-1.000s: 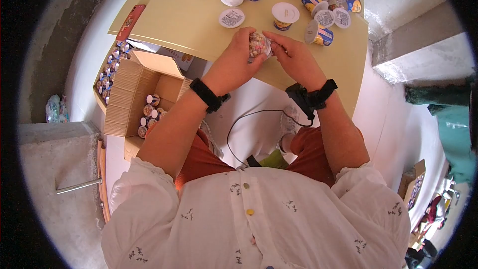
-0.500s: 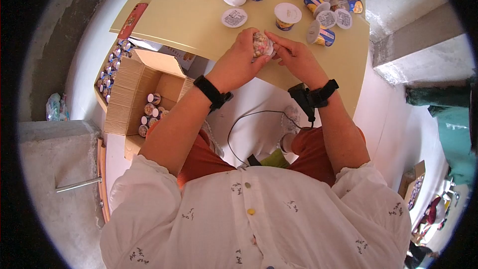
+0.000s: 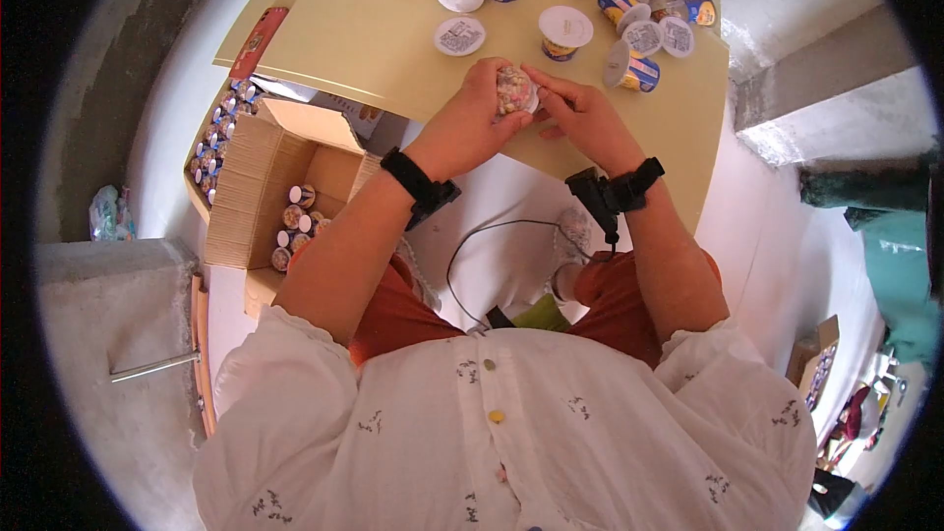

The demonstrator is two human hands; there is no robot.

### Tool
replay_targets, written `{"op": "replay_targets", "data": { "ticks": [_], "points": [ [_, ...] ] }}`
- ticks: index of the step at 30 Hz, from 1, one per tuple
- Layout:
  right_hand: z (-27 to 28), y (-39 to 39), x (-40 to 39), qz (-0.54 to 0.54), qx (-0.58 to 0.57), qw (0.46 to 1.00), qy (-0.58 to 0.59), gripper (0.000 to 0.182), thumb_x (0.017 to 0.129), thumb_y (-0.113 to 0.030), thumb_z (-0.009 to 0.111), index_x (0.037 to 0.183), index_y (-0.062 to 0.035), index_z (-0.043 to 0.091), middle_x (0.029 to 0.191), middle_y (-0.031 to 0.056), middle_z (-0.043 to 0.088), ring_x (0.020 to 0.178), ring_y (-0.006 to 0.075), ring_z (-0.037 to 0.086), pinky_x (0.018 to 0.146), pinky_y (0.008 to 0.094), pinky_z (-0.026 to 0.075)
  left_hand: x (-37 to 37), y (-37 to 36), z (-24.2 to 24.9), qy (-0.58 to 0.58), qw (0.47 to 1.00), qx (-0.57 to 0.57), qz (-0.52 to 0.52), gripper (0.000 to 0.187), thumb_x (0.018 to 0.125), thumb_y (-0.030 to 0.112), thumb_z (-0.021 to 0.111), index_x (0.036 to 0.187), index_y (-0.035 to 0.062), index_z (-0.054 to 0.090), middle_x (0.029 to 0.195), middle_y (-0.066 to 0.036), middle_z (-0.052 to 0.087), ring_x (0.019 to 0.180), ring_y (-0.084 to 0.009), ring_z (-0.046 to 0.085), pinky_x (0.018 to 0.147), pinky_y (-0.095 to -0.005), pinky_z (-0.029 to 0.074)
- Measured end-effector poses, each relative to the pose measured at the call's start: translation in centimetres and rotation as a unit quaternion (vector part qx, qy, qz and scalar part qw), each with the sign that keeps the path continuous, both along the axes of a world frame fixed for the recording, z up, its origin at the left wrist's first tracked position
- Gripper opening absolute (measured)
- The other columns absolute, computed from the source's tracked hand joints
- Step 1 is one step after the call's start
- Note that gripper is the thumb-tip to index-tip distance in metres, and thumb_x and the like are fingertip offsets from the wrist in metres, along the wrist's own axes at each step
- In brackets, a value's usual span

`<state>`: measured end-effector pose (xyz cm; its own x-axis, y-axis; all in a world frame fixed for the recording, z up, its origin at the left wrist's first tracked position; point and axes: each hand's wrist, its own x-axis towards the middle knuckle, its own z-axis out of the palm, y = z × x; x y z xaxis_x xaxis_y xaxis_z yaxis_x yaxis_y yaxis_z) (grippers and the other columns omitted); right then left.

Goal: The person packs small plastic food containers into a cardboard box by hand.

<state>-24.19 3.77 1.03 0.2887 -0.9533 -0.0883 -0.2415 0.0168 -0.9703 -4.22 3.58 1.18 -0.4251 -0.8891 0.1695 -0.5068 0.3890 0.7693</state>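
Over the near edge of the yellowish table (image 3: pixel 393 74), my left hand (image 3: pixel 475 113) is wrapped round a small clear cup (image 3: pixel 513 90) filled with multicoloured pieces. The cup lies tilted, its white lid facing right. My right hand (image 3: pixel 580 116) has its thumb and index finger at the lid's edge; its other fingers are curled beneath. Just beyond the hands, a blue and yellow cup with a white lid (image 3: pixel 565 31) stands upright, and a white-lidded cup with a printed code (image 3: pixel 460 36) is to its left.
More cups (image 3: pixel 629 5) crowd the table's far side, some tipped over. An open cardboard box (image 3: pixel 251 192) holding several cups is below the table at left, beside a tray of cups (image 3: pixel 208 152). A red object (image 3: pixel 260 42) rests on the table's left edge. A cable (image 3: pixel 482 228) hangs between my legs.
The cup in my left hand has turned slightly, and my right fingers have shifted a little at its lid. The view has moved very slightly.
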Motion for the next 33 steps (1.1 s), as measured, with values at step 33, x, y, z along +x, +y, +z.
{"op": "replay_targets", "data": {
  "ticks": [33],
  "points": [
    [1.2,0.6,1.6,-0.032,-0.006,0.964,-0.264,0.050,0.104,-0.035,0.043,0.142,-0.0022,0.043,0.130,0.0099,0.056,0.113,0.0171,0.059,0.096,0.0305,0.050,1.4,-0.2,3.0,0.316,0.929,0.182,-0.066,0.074,0.082,0.014,0.078,0.142,0.0067,0.036,0.132,-0.004,0.050,0.120,-0.0151,0.052,0.102,-0.0303,0.045]
  ]
}}
